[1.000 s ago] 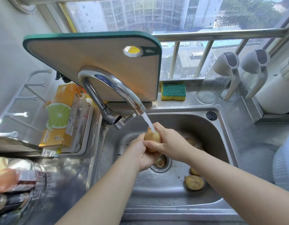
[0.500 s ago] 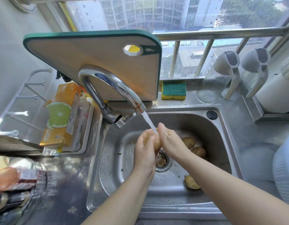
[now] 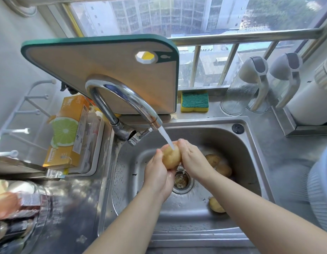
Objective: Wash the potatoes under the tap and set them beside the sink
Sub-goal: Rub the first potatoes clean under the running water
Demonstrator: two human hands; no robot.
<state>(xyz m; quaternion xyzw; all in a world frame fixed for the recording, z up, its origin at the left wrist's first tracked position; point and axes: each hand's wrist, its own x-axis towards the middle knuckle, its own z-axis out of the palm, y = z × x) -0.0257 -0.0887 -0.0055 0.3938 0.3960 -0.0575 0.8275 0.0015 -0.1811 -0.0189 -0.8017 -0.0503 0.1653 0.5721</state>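
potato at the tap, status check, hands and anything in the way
Left hand and right hand both on potato, under running tap. Three more potatoes wait in sink. Nothing blocking.

Both bare forearms enter from the 6 o'clock edge and converge toward frame centre. Left forearm rises from 7 o'clock, wrist straight, left hand (image 3: 158,174) palm turned inward toward 3 o'clock, fingers curled and cupping from below and the side. Right forearm enters from 4 o'clock, longer in view, wrist slightly bent; right hand (image 3: 193,158) back facing up, fingers pressed together and closed inward toward 9 o'clock. The two hands face each other, fingertips near at 12 o'clock, clasping one item between them. Skin appears wet
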